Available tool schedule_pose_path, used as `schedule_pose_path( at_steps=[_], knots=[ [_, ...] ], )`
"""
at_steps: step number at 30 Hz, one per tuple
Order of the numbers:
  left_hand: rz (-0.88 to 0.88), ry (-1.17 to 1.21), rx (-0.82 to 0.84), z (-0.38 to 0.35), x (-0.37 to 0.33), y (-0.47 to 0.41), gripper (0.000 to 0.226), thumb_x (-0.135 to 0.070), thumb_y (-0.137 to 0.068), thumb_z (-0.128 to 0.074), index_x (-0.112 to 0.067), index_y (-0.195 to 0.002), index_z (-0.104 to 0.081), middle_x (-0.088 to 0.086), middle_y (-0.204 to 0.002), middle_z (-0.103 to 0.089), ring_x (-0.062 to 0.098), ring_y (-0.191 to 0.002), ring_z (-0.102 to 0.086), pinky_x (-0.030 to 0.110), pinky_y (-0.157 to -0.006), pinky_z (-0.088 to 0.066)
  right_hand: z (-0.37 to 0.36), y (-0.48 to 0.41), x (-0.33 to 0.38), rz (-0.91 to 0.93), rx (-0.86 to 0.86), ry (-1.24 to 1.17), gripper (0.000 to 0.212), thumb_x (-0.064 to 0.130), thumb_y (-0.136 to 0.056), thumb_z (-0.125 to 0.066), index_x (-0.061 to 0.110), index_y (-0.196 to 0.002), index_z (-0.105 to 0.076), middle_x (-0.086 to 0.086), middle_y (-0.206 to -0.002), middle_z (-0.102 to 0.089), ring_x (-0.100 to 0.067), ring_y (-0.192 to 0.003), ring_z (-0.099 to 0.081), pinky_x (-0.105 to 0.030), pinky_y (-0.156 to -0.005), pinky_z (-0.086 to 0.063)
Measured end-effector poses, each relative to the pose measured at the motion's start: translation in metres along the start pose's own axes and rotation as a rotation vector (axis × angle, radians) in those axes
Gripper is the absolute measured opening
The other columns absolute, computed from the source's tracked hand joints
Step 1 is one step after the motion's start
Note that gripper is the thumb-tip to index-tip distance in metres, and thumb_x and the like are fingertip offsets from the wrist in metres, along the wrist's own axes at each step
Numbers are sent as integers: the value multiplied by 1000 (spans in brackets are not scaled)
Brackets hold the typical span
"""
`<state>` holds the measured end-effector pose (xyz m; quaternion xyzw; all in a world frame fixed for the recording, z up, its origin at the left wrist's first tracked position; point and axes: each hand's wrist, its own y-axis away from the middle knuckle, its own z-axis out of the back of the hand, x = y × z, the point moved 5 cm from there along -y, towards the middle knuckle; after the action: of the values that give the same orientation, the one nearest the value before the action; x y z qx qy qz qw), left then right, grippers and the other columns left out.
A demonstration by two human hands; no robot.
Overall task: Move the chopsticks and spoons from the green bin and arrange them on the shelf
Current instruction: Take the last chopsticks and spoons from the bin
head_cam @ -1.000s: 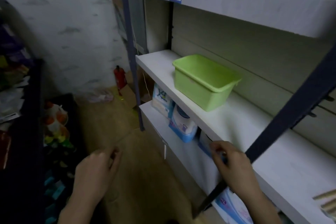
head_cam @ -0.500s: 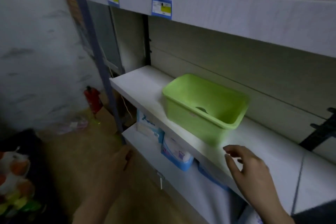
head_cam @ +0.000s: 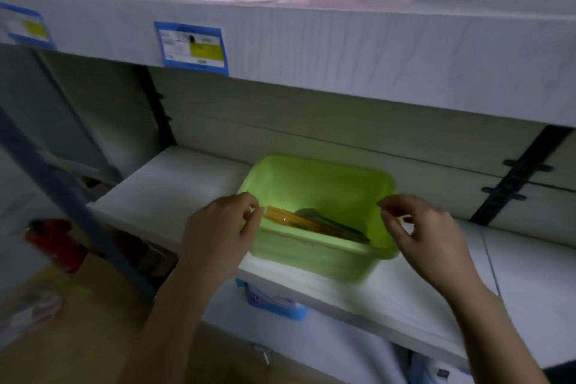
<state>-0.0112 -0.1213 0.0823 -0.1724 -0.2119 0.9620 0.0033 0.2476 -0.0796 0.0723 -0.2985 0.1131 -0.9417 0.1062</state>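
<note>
Both hands are now found at the green bin [head_cam: 311,262], which stands on the white middle shelf [head_cam: 162,193] near its front edge. One second earlier both were held low, below the shelf edge; half a second earlier only the right was raised toward the shelf front. The left hand [head_cam: 221,227] is placed at the bin's left rim, thumb and forefinger drawn close together; whether the rim is pinched cannot be told through the blur. The right hand [head_cam: 427,234] is placed at the right rim with fingers loosely curled, thumb and forefinger parted, and nothing seen held between them. The viewpoint is also altered: the bin, earlier seen from the side with its contents hidden, is now looked into from above. A bundle of chopsticks [head_cam: 293,220] is seen lying slantwise on the bin floor, with a dark spoon [head_cam: 311,213] against it; the count cannot be established. It is judged that the approach is finished and the bin is about to be steadied or drawn forward. Removal of these utensils is not yet begun.
</note>
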Motion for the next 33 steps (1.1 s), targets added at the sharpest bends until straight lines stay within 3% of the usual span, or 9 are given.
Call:
schedule_pose_path(
  at_steps=[4, 9, 12, 16, 20, 25, 29, 33],
  knots=[
    [-147, 33, 117, -25, -3, -53, 19, -35, -91, -52, -22, -95, -65, -6, -89, -72, 18, -78, -66, 25, -64, -43, -24, -41, 11, -9, 75, 34, 19, 16, -90, -54, 19, -104, -68, -1, -103, -71, -23, -92, -66, -40, -80, -53],
    [-304, -61, 416, -88, -10, -103, 25, -34, -93, -45, -21, -104, -62, -1, -104, -70, 21, -95, -63, 29, -72, -43, -66, -86, 12, -53, 269, 148, 27, 13, -92, -47, 16, -111, -66, -5, -116, -68, -25, -110, -61, -34, -91, -48],
    [-333, -156, 608, -126, -9, -119, 30, -34, -94, -42, -16, -109, -62, 5, -111, -66, 25, -102, -60, 29, -73, -41, -94, -107, 4, -117, 418, 203, 28, 12, -93, -46, 15, -115, -64, -5, -123, -64, -23, -118, -55, -31, -95, -43],
    [-392, -308, 729, -158, -7, -127, 31, -29, -95, -40, -12, -113, -59, 10, -120, -61, 28, -109, -57, 32, -81, -45, -134, -116, -20, -224, 644, 295, 37, 10, -94, -42, 17, -127, -55, -7, -140, -50, -25, -130, -44, -33, -106, -37],
    [-346, -406, 854, -176, 10, -124, 30, -23, -95, -40, -7, -116, -55, 14, -125, -57, 30, -112, -56, 33, -85, -45, -153, -110, -42, -306, 717, 342, 42, 10, -94, -42, 13, -135, -45, -13, -144, -42, -29, -131, -42, -34, -104, -38],
    [-319, -408, 892, -181, 16, -113, 27, -17, -94, -42, -8, -115, -56, 13, -122, -60, 29, -109, -58, 31, -79, -44, -162, -99, -47, -299, 683, 373, 33, 17, -94, -45, 11, -126, -51, -16, -132, -53, -31, -119, -52, -34, -93, -44],
    [-335, -420, 809, -175, 13, -104, 26, -11, -93, -41, -10, -114, -58, 10, -118, -62, 27, -107, -60, 32, -79, -45, -161, -96, -43, -292, 602, 437, 30, 23, -92, -48, 17, -121, -56, -13, -129, -57, -31, -117, -55, -33, -92, -46],
    [-288, -393, 724, -165, 16, -97, 24, -10, -92, -45, -11, -112, -58, 5, -113, -63, 22, -99, -59, 31, -76, -44, -159, -89, -34, -257, 560, 462, 30, 23, -93, -49, 9, -119, -56, -17, -127, -57, -33, -117, -55, -35, -91, -46]
  ],
)
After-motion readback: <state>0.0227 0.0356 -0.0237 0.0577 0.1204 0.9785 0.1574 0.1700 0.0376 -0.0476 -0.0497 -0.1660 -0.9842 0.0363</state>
